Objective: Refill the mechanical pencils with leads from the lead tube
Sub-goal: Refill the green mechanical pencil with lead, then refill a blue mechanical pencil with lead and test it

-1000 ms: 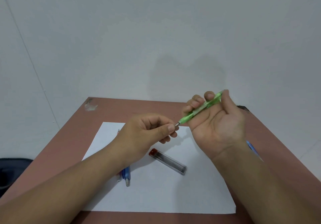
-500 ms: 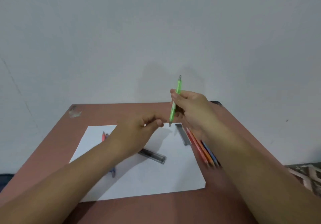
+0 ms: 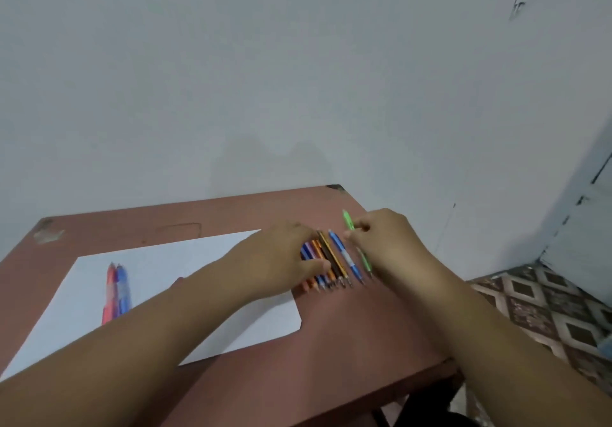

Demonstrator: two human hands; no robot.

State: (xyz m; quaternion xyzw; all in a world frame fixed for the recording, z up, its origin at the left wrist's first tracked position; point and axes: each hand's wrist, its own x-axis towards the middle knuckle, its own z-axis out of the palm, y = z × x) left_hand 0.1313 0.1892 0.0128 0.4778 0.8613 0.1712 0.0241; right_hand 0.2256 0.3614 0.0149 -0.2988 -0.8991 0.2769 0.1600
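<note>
Pencil (image 3: 348, 220): slim green plastic, right hand (image 3: 387, 241) fingers pinching it.
Left hand (image 3: 284, 254): fingers flat together on pencil row (image 3: 334, 257).
Writing: none legible.

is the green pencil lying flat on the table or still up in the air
Lying flat, it seems: the green pencil lies beside the row of pencils, right hand on it.

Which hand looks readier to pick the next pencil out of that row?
Probably the left hand: it already rests on the row of pencils beside the paper. The right hand holds the green pencil at the row's end.
</note>
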